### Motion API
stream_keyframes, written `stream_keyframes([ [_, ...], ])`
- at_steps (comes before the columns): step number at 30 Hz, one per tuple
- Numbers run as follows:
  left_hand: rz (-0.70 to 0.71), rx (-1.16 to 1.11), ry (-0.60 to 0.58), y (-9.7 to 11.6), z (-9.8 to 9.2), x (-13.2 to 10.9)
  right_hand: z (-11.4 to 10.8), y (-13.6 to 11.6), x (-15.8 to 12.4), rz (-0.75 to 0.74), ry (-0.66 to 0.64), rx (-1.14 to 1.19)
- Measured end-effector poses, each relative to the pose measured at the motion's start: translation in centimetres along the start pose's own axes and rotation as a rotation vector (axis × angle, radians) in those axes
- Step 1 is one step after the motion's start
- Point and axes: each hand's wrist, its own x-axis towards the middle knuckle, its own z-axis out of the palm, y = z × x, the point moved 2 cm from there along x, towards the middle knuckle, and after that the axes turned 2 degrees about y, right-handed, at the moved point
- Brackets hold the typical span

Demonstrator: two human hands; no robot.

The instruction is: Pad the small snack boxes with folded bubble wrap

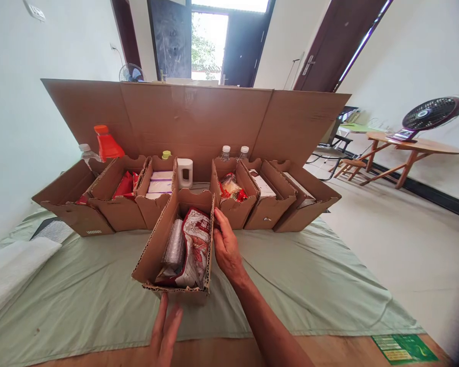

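An open cardboard box (153,250) sits pulled forward of a row of similar boxes, on a pale green cloth (283,285). Inside it lie a red and white printed food bag (198,239) and a roll wrapped in bubble wrap (174,244). My right hand (226,247) rests flat along the box's right wall, fingers stretched toward its back corner. At the near end, my left hand (167,326) has its fingers extended upward against or just below the front wall; whether they touch is unclear. Neither hand grips anything.
Behind stand several cardboard boxes (126,219) holding packets and cartons. A tall cardboard panel (199,114) backs them, with an orange-red bottle (107,143) and a white jug (185,173) before it. White wrapping (19,270) lies left. A fan (430,113) stands on a wooden table at right.
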Motion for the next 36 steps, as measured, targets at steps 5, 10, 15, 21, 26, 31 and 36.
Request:
stream_keyframes([
  [5,0.027,0.020,-0.002,1.9,2.3,1.6,-0.3,2.5,0.0,0.106,-0.050,0.076],
  [10,-0.016,-0.022,-0.039,3.1,5.5,4.6,-0.5,6.0,-2.0,0.256,-0.002,0.078],
  [15,-0.092,-0.035,-0.075,2.1,7.4,10.8,0.0,8.6,-3.5,0.367,0.094,0.080],
  [21,-0.078,-0.047,-0.090,-0.2,9.1,17.9,0.5,9.5,-3.5,0.416,0.143,0.106],
  [26,-0.115,-0.015,-0.102,-1.5,9.0,18.4,0.2,9.2,-3.5,0.426,0.119,0.088],
  [31,-0.030,0.187,-0.249,-4.2,4.8,12.6,-0.2,9.0,-3.3,0.415,0.091,0.055],
  [36,0.302,0.255,-0.235,-5.1,-0.6,7.0,0.1,7.4,-3.2,0.371,0.065,0.023],
])
